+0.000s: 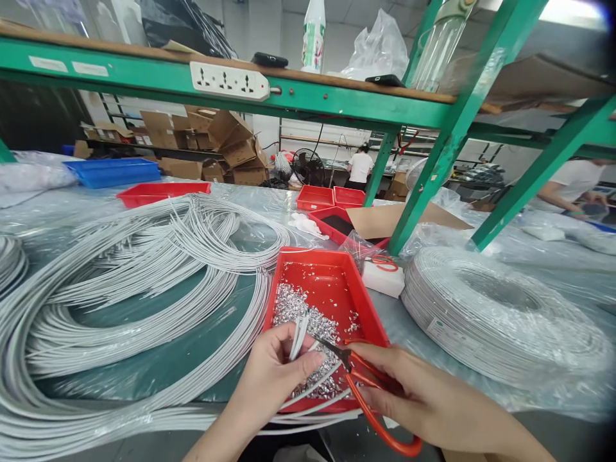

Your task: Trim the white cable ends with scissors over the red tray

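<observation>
Over a red tray (323,260), my left hand (283,362) pinches the ends of several white cables (299,335), which point upward between thumb and fingers. My right hand (402,378) grips scissors (368,378) with orange handles and dark blades. The blade tips reach the cable ends beside my left thumb; whether they touch a strand I cannot tell. Small silvery scraps (293,301) are heaped in the tray below. From my left hand the cables run back under the wrists to a large white bundle (144,321) looped across the table at left.
A wrapped cable coil (500,314) lies at right. A white box (382,276) stands beside the tray. Further back are red trays (315,197), a blue bin (113,172) and green frame posts (433,170). A power strip (230,81) is fixed overhead. Other people work beyond.
</observation>
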Tool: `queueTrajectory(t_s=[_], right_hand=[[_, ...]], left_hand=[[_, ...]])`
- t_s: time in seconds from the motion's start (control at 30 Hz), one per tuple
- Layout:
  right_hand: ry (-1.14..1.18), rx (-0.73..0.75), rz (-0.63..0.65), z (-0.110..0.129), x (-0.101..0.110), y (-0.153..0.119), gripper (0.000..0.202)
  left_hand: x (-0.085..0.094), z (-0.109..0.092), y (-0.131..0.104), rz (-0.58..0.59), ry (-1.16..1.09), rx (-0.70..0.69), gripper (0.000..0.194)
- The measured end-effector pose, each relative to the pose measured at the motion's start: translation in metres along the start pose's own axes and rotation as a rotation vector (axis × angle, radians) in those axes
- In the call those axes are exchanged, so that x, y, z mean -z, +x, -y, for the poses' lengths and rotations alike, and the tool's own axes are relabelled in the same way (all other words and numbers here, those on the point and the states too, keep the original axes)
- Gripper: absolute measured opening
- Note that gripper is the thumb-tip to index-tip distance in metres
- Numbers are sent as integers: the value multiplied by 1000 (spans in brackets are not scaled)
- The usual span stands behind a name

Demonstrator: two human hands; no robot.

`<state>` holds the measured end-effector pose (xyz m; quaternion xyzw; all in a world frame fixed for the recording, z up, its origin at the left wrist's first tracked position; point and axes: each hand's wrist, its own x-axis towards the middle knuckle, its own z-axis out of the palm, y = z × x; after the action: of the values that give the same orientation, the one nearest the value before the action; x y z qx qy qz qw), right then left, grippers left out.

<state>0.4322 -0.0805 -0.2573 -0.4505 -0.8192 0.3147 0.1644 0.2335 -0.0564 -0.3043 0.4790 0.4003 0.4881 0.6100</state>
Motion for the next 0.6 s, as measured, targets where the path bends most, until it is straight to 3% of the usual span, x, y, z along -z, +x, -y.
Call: queueTrajectory(t_s=[0.27, 0.53, 0.6], right_hand=[[-72, 35, -26, -2, 0, 1, 31], [-83, 50, -11, -1, 3, 1, 30], [-13, 32, -2, -1, 3, 2, 22]], left_hand=[[11, 0, 4, 157, -108, 6, 27], [17, 3, 1, 253, -221, 42, 23], [17, 2, 0, 260, -224, 42, 23]])
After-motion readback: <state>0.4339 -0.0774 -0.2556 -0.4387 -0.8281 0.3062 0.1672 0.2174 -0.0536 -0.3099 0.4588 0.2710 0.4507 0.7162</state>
